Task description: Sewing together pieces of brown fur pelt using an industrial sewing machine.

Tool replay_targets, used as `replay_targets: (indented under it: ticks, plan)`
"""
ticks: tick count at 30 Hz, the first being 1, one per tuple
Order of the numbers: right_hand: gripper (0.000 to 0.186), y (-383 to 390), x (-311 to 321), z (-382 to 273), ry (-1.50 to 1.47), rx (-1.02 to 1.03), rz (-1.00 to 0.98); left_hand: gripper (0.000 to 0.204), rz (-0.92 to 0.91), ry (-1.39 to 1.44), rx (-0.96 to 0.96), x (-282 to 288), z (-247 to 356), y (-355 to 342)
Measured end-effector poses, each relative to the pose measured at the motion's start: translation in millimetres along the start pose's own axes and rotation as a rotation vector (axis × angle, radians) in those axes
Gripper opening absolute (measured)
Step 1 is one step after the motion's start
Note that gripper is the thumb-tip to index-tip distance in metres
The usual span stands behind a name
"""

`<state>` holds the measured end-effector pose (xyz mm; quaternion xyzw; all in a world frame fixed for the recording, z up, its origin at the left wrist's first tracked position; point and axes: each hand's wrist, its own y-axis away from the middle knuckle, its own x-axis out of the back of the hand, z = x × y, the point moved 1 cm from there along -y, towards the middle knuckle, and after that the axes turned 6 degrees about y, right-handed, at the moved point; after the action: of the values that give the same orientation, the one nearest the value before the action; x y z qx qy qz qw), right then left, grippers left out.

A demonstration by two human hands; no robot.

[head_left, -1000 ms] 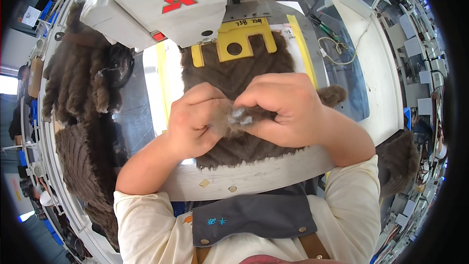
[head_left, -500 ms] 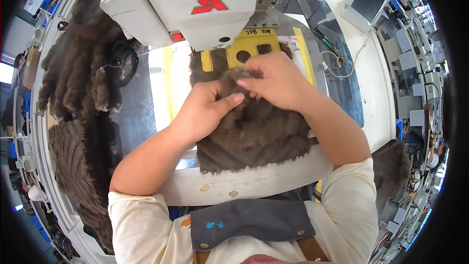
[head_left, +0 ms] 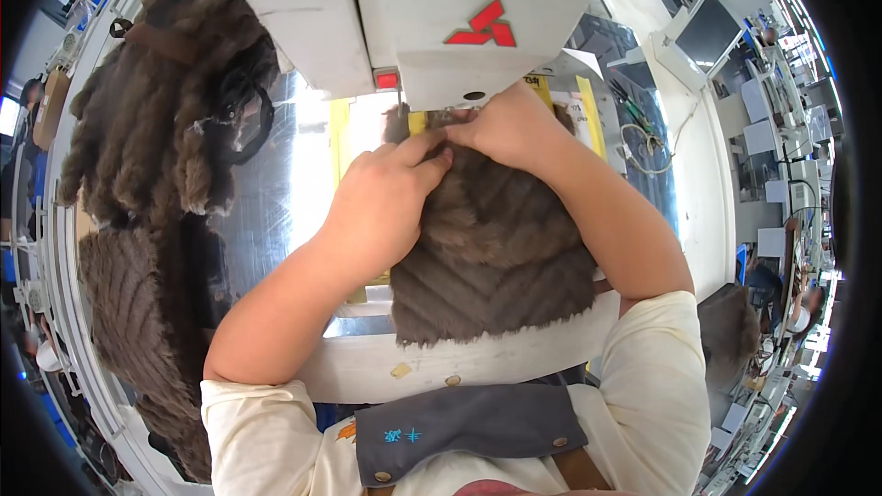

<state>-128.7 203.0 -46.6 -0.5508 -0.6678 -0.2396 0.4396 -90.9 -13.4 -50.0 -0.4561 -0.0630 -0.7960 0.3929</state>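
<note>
A brown fur piece (head_left: 496,239) with chevron-like ridges lies over the machine bed, its ragged edge hanging toward me. At its far end, just below the white sewing machine head (head_left: 478,32), my two hands meet. My left hand (head_left: 381,197) has its fingers bent together on the fur, thumb close to the index finger. Beside it my right hand (head_left: 514,129) pinches at the fur's far part, its fingertips partly hidden by the machine head. Under them is a yellow template plate (head_left: 418,122), mostly covered by hands and machine.
Brown fur pieces (head_left: 147,129) are heaped at the left, with a flat ridged one (head_left: 138,303) nearer me. A black cord loop (head_left: 257,124) lies by the heap. On the right are tweezers-like tools (head_left: 634,106), a thin cable (head_left: 643,142) and a screen (head_left: 707,23).
Both hands have moved farther in, up to the machine head. The machine head sits farther right and lower in view, covering more of the yellow plate. The fur lies flatter.
</note>
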Motion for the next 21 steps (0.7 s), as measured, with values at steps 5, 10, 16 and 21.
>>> replay_targets:
  ticks: [5, 10, 16, 21]
  plan:
    - [0.037, -6, 5, 6, 0.032, 0.019, 0.059, 0.059, -0.094, -0.282, -0.022, -3, 6, -2]
    - [0.037, -9, 4, 9, -0.002, -0.017, 0.045, 0.050, -0.081, -0.488, -0.116, -8, 7, -12]
    - [0.036, -16, -2, 31, 0.012, -0.042, -0.076, 0.038, -0.080, -0.536, -0.200, -10, 3, -28]
    - [0.030, -21, 1, 31, -0.090, -0.150, -0.095, 0.032, 0.002, -0.532, -0.206, -14, 0, -31]
